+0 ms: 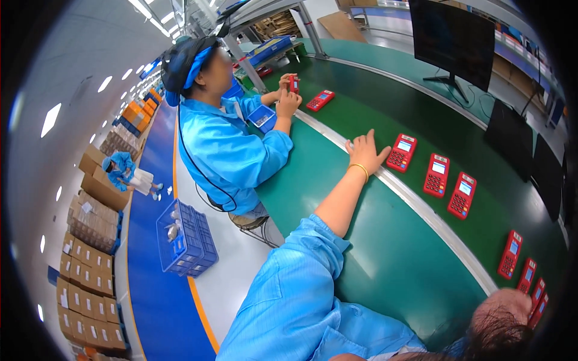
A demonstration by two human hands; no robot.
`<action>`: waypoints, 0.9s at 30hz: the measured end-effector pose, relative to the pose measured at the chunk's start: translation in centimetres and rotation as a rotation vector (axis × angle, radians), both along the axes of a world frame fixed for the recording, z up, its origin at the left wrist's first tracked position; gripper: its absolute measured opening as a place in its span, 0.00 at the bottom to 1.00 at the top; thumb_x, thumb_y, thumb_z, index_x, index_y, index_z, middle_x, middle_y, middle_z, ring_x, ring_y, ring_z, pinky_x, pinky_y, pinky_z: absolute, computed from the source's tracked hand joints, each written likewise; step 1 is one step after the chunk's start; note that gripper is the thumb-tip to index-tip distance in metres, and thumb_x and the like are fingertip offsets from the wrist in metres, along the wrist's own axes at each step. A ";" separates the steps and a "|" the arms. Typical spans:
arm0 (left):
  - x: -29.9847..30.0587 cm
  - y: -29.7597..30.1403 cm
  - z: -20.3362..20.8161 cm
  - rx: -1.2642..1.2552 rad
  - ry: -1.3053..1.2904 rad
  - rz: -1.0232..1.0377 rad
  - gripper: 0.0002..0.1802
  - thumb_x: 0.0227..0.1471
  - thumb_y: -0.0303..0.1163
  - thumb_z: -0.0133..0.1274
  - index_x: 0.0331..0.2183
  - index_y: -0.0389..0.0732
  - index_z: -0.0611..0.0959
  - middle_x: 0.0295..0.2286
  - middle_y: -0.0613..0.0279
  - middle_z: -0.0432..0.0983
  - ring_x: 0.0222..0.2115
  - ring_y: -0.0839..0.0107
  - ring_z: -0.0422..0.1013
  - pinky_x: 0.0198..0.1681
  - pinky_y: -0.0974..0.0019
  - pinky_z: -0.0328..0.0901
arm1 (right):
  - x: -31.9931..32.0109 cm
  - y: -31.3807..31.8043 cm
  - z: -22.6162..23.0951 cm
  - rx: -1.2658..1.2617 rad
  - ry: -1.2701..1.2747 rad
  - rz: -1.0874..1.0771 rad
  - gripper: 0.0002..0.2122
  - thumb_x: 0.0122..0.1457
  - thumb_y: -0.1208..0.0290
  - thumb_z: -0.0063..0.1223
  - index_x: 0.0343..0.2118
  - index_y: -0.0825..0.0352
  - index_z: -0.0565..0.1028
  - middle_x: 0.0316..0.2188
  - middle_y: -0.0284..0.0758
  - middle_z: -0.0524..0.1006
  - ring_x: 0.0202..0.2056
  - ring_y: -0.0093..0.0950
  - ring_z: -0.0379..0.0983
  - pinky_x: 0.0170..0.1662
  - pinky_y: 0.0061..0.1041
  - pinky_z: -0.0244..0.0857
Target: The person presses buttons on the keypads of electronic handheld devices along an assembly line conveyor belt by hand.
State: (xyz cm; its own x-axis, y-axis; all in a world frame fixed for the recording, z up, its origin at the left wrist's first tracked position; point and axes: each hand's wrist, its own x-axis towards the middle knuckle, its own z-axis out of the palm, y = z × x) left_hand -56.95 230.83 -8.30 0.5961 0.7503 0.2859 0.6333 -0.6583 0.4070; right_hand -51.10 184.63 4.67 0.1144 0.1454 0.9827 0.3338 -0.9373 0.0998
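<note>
My left hand (365, 151), with a yellow band at the wrist, reaches over the metal rail (415, 198). Its fingers are spread and nothing is in them. Just right of my thumb lies a red card payment terminal (401, 153) with a lit screen and dark keypad, apart from the hand. Two more red terminals (436, 175) (462, 195) lie beyond it on the dark green belt. Further down the belt at the lower right are several others (510, 254), the last ones partly covered. My right hand is not in view.
At my left a seated co-worker in blue (232, 138) holds a red terminal (293, 84); another terminal (320, 100) lies nearby. A blue crate (201, 240) stands on the floor. Monitors (453, 45) line the far side. Hair and blurred skin cover the lower right.
</note>
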 end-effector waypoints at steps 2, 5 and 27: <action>2.9 -1.8 0.3 -0.006 -0.043 -0.128 0.50 0.55 0.62 0.53 0.66 0.37 0.61 0.54 0.45 0.71 0.59 0.52 0.62 0.66 0.34 0.39 | 3.5 -0.6 -4.7 -0.143 0.054 0.652 0.22 0.49 0.79 0.59 0.50 0.66 0.71 0.43 0.43 0.69 0.42 0.45 0.70 0.44 0.45 0.67; 4.1 -3.1 -2.2 -0.122 -0.177 -0.287 0.51 0.53 0.61 0.57 0.65 0.36 0.61 0.51 0.44 0.74 0.56 0.50 0.67 0.64 0.34 0.42 | 7.5 -0.7 -10.2 -0.239 0.458 0.778 0.29 0.49 0.81 0.60 0.57 0.65 0.69 0.46 0.43 0.68 0.43 0.43 0.69 0.50 0.41 0.65; 4.7 -9.6 -0.1 0.116 -0.163 -0.588 0.58 0.51 0.47 0.65 0.69 0.33 0.49 0.62 0.29 0.52 0.62 0.37 0.54 0.64 0.40 0.46 | 9.2 4.5 -10.5 -0.271 1.379 0.812 0.24 0.57 0.77 0.53 0.60 0.61 0.69 0.22 0.26 0.69 0.25 0.25 0.66 0.47 0.28 0.58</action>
